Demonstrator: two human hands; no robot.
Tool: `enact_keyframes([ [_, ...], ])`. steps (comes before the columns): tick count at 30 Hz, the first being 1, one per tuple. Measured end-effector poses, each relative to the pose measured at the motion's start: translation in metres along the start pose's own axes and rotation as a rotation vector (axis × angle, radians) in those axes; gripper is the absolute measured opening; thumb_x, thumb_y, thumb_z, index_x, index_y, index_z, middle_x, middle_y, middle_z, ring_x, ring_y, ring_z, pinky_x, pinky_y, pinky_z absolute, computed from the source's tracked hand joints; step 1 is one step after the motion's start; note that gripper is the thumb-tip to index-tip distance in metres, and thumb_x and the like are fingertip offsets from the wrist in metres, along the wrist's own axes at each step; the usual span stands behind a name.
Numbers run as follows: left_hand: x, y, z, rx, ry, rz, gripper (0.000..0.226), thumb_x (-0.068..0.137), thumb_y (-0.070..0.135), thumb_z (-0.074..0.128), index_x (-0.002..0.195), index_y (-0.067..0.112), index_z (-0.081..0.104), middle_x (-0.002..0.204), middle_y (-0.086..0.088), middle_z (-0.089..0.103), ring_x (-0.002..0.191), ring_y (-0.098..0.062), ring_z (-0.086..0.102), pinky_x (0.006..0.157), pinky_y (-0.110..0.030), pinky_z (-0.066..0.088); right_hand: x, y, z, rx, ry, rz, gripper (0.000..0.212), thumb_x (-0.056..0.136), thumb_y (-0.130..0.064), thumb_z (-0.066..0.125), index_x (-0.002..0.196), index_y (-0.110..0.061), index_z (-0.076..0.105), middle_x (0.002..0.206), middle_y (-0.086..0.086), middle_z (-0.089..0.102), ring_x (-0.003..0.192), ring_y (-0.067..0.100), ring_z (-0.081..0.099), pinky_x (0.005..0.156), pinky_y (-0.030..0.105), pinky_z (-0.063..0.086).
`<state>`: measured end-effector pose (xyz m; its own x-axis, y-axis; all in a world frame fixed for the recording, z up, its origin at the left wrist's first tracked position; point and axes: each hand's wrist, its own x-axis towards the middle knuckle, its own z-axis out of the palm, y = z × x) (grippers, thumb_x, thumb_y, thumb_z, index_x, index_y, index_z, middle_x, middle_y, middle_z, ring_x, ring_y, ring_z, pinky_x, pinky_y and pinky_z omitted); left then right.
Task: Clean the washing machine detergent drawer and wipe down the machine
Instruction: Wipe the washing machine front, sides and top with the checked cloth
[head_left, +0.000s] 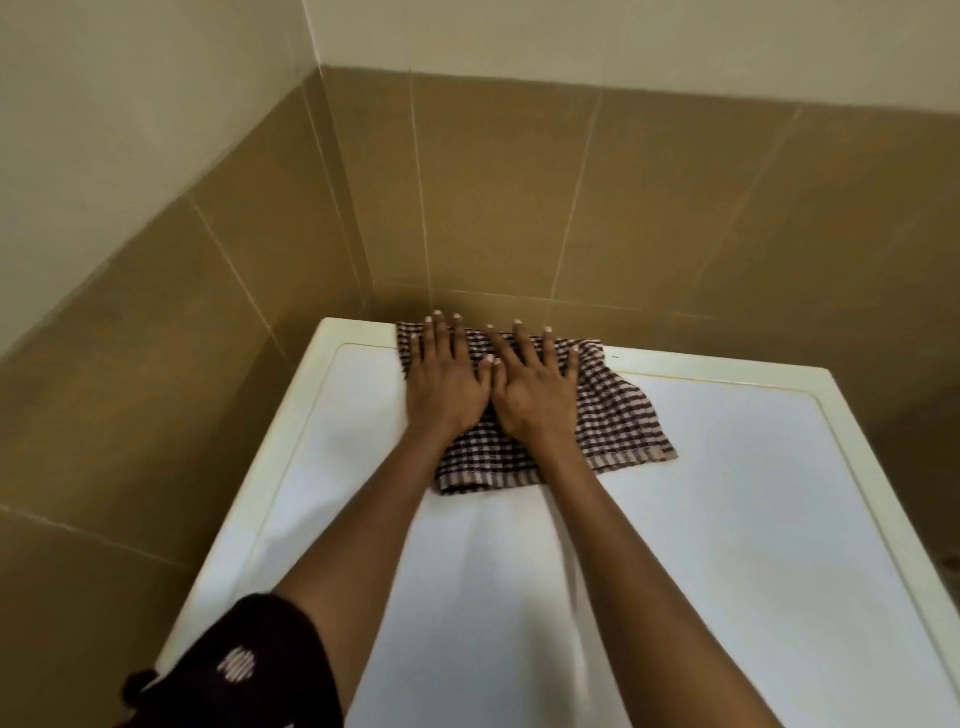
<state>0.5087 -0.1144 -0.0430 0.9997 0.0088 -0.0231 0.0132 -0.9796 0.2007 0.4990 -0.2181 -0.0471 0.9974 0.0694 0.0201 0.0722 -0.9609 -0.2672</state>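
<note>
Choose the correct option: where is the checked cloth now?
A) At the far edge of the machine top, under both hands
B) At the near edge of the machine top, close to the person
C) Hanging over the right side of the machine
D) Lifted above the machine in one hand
A: the checked cloth lies flat at the far edge of the machine top, near the tiled wall, with the left hand and the right hand pressing on it, fingers straight.
</note>
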Motion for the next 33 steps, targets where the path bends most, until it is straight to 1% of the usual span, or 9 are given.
enact_keyframes([
  [8, -0.037, 0.126, 0.025, -0.089, -0.081, 0.266, 0.062, 0.1, 0.039, 0.018, 0.149, 0.006, -0.002, 0.157, -0.014, -0.007, 0.146, -0.023, -0.008, 0.116, -0.036, -0.01, -0.068, 0.11, -0.033, -0.057, 0.091, 0.396, 0.051, 0.098, -0.044, 0.022, 0.148, -0.037, 0.012, 0.158, -0.005, 0.008, 0.146, 0.026, 0.004, 0.116, 0.05, -0.003],
  [13, -0.093, 0.151, 0.03, -0.085, -0.152, 0.419, 0.059, 0.101, 0.036, 0.012, 0.148, 0.007, -0.006, 0.157, -0.012, -0.011, 0.145, -0.021, -0.013, 0.113, -0.034, -0.016, -0.134, 0.122, -0.039, -0.107, 0.097, 0.61, 0.057, 0.094, -0.052, 0.014, 0.149, -0.036, 0.008, 0.158, 0.001, 0.006, 0.145, 0.031, 0.002, 0.114, 0.052, -0.006],
  [17, -0.134, 0.125, 0.027, -0.06, -0.124, 0.349, 0.059, 0.101, 0.037, 0.008, 0.148, 0.006, -0.009, 0.156, -0.013, -0.015, 0.145, -0.023, -0.015, 0.111, -0.034, -0.018, -0.16, 0.101, -0.035, -0.128, 0.025, 0.492, 0.066, 0.084, -0.054, 0.003, 0.148, -0.038, 0.0, 0.158, 0.0, 0.001, 0.145, 0.03, -0.002, 0.115, 0.051, -0.003],
  [21, -0.155, 0.087, 0.021, -0.008, -0.1, 0.241, 0.067, 0.094, 0.042, -0.002, 0.148, 0.003, -0.003, 0.156, -0.017, -0.008, 0.146, -0.027, -0.005, 0.116, -0.037, -0.009, -0.17, 0.066, -0.027, -0.13, -0.012, 0.357, 0.068, 0.081, -0.055, -0.009, 0.147, -0.038, -0.004, 0.158, -0.002, -0.003, 0.145, 0.03, -0.005, 0.114, 0.051, -0.007],
  [23, -0.164, 0.065, 0.018, -0.035, -0.053, 0.14, 0.074, 0.09, 0.043, 0.002, 0.146, -0.003, 0.016, 0.154, -0.023, 0.012, 0.144, -0.033, 0.016, 0.117, -0.041, 0.009, -0.169, 0.045, -0.024, -0.069, -0.018, 0.254, 0.075, 0.076, -0.055, -0.01, 0.148, -0.038, 0.002, 0.158, -0.001, -0.001, 0.145, 0.031, -0.004, 0.114, 0.052, -0.008],
  [25, -0.173, 0.041, 0.022, -0.05, 0.024, 0.016, 0.07, 0.088, 0.039, 0.019, 0.132, -0.011, 0.042, 0.139, -0.031, 0.039, 0.129, -0.041, 0.043, 0.107, -0.05, 0.033, -0.166, 0.024, -0.02, 0.024, -0.041, 0.091, 0.074, 0.077, -0.054, -0.003, 0.147, -0.038, 0.014, 0.158, -0.001, 0.006, 0.145, 0.032, -0.001, 0.113, 0.052, -0.011],
  [26, -0.177, 0.03, 0.024, -0.06, 0.028, -0.052, 0.068, 0.088, 0.037, 0.024, 0.127, -0.014, 0.046, 0.133, -0.035, 0.045, 0.124, -0.044, 0.047, 0.102, -0.053, 0.037, -0.163, 0.015, -0.018, 0.049, -0.054, -0.004, 0.071, 0.079, -0.053, 0.0, 0.147, -0.038, 0.017, 0.158, -0.002, 0.008, 0.145, 0.032, 0.0, 0.112, 0.052, -0.013],
  [29, -0.186, 0.019, 0.027, -0.105, 0.093, -0.219, 0.075, 0.086, 0.039, 0.02, 0.132, -0.017, 0.036, 0.136, -0.039, 0.038, 0.13, -0.048, 0.037, 0.109, -0.052, 0.027, -0.157, 0.008, -0.016, 0.042, -0.097, -0.207, 0.059, 0.089, -0.051, 0.007, 0.146, -0.041, 0.018, 0.158, -0.004, 0.01, 0.146, 0.029, -0.001, 0.111, 0.048, -0.017],
  [33, -0.175, 0.049, 0.03, -0.099, 0.133, -0.313, 0.077, 0.084, 0.039, 0.018, 0.139, -0.015, 0.024, 0.144, -0.037, 0.023, 0.139, -0.045, 0.018, 0.114, -0.049, 0.009, -0.145, 0.04, -0.02, 0.069, -0.118, -0.299, 0.045, 0.099, -0.045, 0.022, 0.144, -0.043, 0.02, 0.157, -0.009, 0.011, 0.146, 0.024, -0.002, 0.113, 0.047, -0.014],
])
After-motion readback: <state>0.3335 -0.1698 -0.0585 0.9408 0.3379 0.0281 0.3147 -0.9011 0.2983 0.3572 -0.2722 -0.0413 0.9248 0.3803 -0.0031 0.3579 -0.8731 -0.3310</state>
